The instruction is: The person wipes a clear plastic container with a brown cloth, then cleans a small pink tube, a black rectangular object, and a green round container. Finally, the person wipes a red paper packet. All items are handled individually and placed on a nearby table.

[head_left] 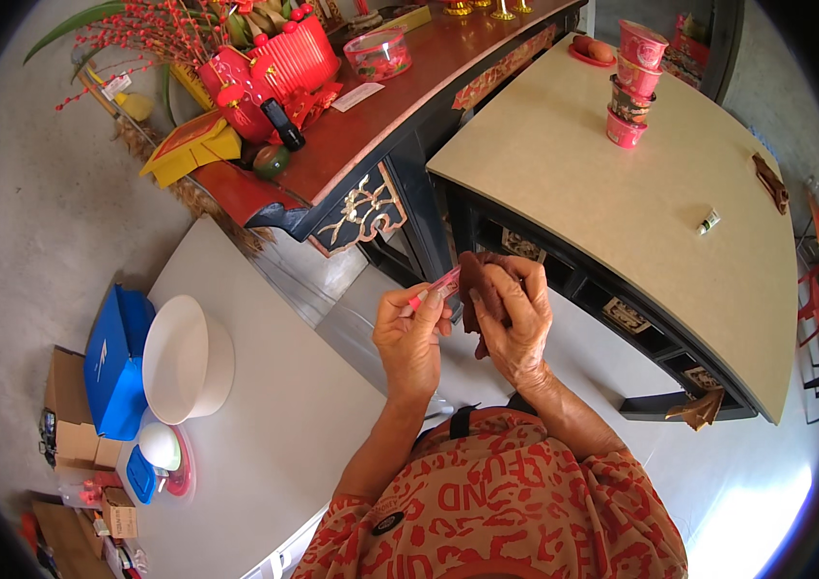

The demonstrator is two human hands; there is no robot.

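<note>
In front of my chest, my left hand (411, 333) pinches a small pink slip (448, 283) between thumb and fingers. What kind of slip it is I cannot make out. Its far end touches a dark reddish-brown soft piece (473, 289), perhaps cloth or leather, which my right hand (518, 314) grips. The brown piece looks folded or bunched, and my right fingers hide part of it. Both hands are held up in the gap between the tables, close together.
Ahead stands a red-topped altar table (352, 135) with red decorations and a clear tub (378, 55). To the right, a beige table (564, 125) carries stacked pink tubs (633, 87) and a small tube (708, 222). A grey table (274, 386) at left holds a white basin (188, 362) and blue box (118, 362).
</note>
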